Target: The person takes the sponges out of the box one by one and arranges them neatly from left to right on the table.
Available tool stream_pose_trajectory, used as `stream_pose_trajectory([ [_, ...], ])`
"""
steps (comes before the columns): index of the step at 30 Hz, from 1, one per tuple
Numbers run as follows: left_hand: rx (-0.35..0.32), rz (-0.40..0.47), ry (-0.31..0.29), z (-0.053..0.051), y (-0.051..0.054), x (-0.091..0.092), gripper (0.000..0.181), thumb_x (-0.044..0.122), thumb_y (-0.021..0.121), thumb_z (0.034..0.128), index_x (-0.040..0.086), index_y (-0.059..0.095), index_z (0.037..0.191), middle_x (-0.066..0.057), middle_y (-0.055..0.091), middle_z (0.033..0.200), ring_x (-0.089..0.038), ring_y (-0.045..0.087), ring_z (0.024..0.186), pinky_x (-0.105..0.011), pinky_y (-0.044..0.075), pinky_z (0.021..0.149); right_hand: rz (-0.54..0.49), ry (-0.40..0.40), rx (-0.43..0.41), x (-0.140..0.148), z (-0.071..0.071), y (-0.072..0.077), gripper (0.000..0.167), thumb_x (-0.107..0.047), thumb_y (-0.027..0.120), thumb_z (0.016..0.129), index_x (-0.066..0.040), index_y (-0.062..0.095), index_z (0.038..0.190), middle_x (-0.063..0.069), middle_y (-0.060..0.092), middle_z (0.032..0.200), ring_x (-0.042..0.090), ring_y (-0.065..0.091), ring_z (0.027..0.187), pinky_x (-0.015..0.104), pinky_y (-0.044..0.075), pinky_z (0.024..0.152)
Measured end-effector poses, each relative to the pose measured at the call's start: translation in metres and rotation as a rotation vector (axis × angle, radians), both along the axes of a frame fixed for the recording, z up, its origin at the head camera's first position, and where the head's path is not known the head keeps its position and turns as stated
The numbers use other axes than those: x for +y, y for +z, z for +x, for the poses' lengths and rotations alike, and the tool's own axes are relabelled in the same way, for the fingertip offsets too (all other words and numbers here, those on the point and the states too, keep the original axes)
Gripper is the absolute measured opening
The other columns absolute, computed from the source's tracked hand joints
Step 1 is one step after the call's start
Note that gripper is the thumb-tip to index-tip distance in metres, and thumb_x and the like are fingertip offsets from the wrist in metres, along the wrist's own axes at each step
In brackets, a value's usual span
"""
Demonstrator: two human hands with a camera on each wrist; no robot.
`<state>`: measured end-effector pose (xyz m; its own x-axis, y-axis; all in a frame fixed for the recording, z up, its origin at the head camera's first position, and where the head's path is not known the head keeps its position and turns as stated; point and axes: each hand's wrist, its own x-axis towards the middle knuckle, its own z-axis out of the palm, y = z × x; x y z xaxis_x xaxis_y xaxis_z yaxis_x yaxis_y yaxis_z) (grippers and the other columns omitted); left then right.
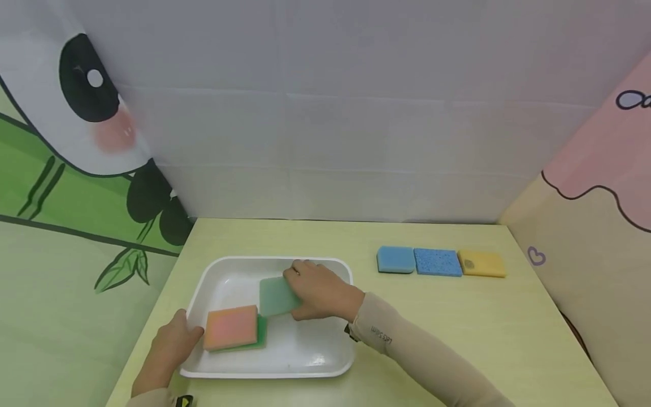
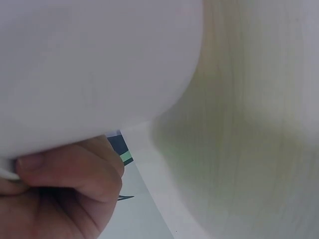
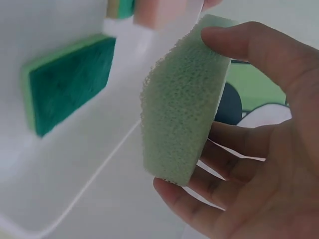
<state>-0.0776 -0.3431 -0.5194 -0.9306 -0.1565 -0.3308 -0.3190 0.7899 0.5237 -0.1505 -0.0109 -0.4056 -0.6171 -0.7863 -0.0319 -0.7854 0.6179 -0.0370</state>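
Head view: holding a light-green sponge (image 1: 277, 297) in the right hand (image 1: 317, 291), over the tray (image 1: 305, 353) and slightly toward its far edge, while gripping the tray's left edge with the left hand (image 1: 173, 342). Looks like the middle of handling one sponge — taken hold of, not yet let go of. Probably calls next for a steady grip and a path clear of the orange sponge (image 1: 231, 326), stacked on a green sponge (image 1: 261, 332) toward the tray's near left corner. Toward the far right corner of the table (image 1: 508, 322), in a row: two blue sponges (image 1: 395, 259) (image 1: 438, 262) and a yellow sponge (image 1: 485, 263).

Left wrist view: holding the tray's rim with tightly bent fingers (image 2: 75, 174); nothing else visibly held.

Right wrist view: gripping the light-green sponge between thumb (image 3: 224, 42) and fingers, bent and spread only as wide as the sponge. Caught at its edges, with the broad middle left uncovered — seemingly raised off the tray floor, though impossible to tell how far
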Motion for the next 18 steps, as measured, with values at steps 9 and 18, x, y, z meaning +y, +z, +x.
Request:
stream_pose_trajectory([
  [9,0.002,0.000,0.012,-0.002,-0.001,0.004,0.055,0.022,0.058,0.0910,-0.017,0.035,0.123,-0.042,0.054,0.106,-0.045,0.064,0.084,-0.051,0.055,0.066,-0.073,-0.097,-0.108,0.067,-0.026,0.011,0.072,-0.036,0.080,0.079,-0.004,0.053,0.137,0.009,0.055,0.122,0.022,0.056,0.103,0.034,0.053,0.082],
  [18,0.003,0.000,0.008,-0.003,-0.001,0.009,0.056,0.023,0.057,0.0911,-0.017,0.035,0.123,-0.043,0.054,0.108,-0.048,0.063,0.088,-0.054,0.054,0.069,-0.138,-0.135,-0.135,0.131,-0.041,0.008,0.070,-0.027,0.080,0.078,0.000,0.052,0.135,0.012,0.054,0.122,0.025,0.054,0.102,0.037,0.053,0.080],
])
